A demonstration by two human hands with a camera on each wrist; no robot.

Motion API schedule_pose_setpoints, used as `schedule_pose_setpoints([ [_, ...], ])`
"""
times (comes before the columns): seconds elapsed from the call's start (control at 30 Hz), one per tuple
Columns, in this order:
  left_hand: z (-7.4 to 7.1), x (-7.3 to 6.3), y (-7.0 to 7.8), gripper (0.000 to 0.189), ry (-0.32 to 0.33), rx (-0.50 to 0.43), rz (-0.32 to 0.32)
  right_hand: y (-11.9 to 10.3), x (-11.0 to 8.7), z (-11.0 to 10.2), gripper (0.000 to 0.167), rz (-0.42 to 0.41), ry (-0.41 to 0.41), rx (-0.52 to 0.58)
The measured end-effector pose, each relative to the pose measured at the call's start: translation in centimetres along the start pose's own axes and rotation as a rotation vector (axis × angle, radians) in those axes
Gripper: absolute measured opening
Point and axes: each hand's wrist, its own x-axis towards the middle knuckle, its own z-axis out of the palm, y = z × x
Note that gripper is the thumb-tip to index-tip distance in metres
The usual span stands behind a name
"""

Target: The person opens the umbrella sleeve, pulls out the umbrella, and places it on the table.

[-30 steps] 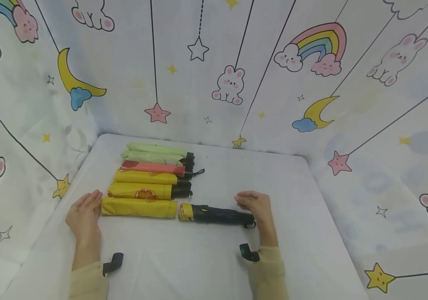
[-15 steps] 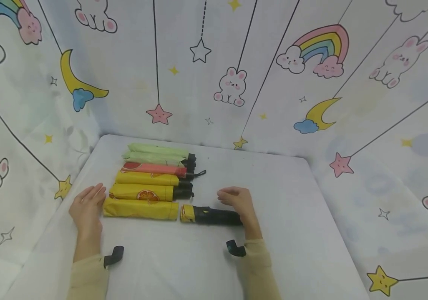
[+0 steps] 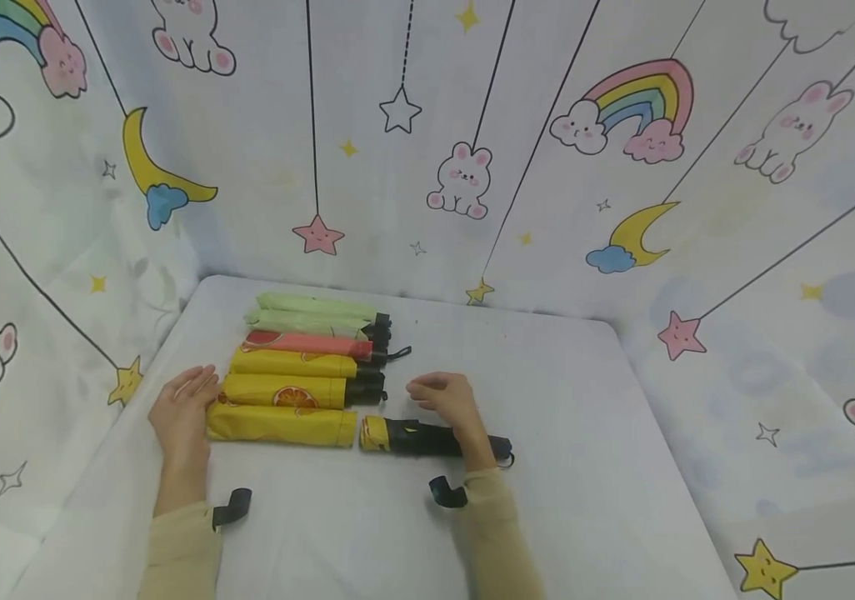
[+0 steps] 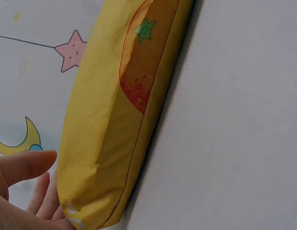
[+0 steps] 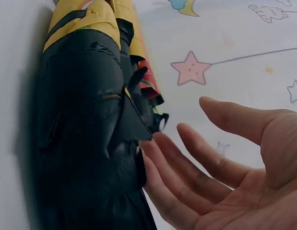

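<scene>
A yellow umbrella sleeve [image 3: 277, 427] with an orange-fruit print [image 4: 146, 62] lies across the table. My left hand [image 3: 182, 408] is at its left end, fingers relaxed, with fingertips right at the fabric in the left wrist view. In line with the sleeve, a small gap to its right, lies a folded dark umbrella [image 3: 422, 438] with a yellow end and a wrist loop. Over its middle reaches my right hand [image 3: 448, 402], the fingers loosely bent beyond its far side and holding nothing. The right wrist view shows those fingers [image 5: 172, 187] beside the dark fabric.
Behind the sleeve, a row of folded umbrellas lies side by side: two yellow ones [image 3: 270, 390], a red one [image 3: 307, 344] and two pale green ones [image 3: 307, 321]. Their black handles point right. Patterned cloth walls [image 3: 367, 183] stand around the white table [image 3: 562, 500].
My right hand has moved left along the dark umbrella, from its right end to its middle, uncovering that end again. My left hand has shifted slightly right, closer against the sleeve's end.
</scene>
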Motion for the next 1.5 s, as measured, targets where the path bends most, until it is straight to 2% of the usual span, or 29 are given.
schedule_pose_setpoints([
  [0.23, -0.2, 0.4, -0.5, 0.053, 0.004, 0.011, -0.017, 0.2, 0.8, 1.5, 0.030, 0.020, -0.038, -0.025],
  [0.53, 0.1, 0.8, -0.7, 0.055, -0.020, -0.017, 0.008, 0.2, 1.6, 2.9, 0.034, 0.014, -0.104, -0.008],
  [0.77, 0.0, 0.9, -0.9, 0.056, -0.034, -0.013, 0.006, 0.0, 2.0, 4.0, 0.039, 0.008, -0.108, -0.094],
  [1.0, -0.2, 1.0, -1.0, 0.055, -0.045, -0.067, 0.012, -0.1, 2.2, 5.0, 0.047, 0.021, -0.104, -0.149],
  [1.23, -0.2, 1.1, -1.1, 0.055, -0.039, -0.094, 0.000, -0.1, 2.4, 5.3, 0.049, 0.043, -0.107, -0.132],
  [1.5, -0.3, 1.1, -1.1, 0.055, -0.034, -0.057, -0.013, 0.7, 3.1, 5.7, 0.053, 0.098, -0.156, 0.013],
])
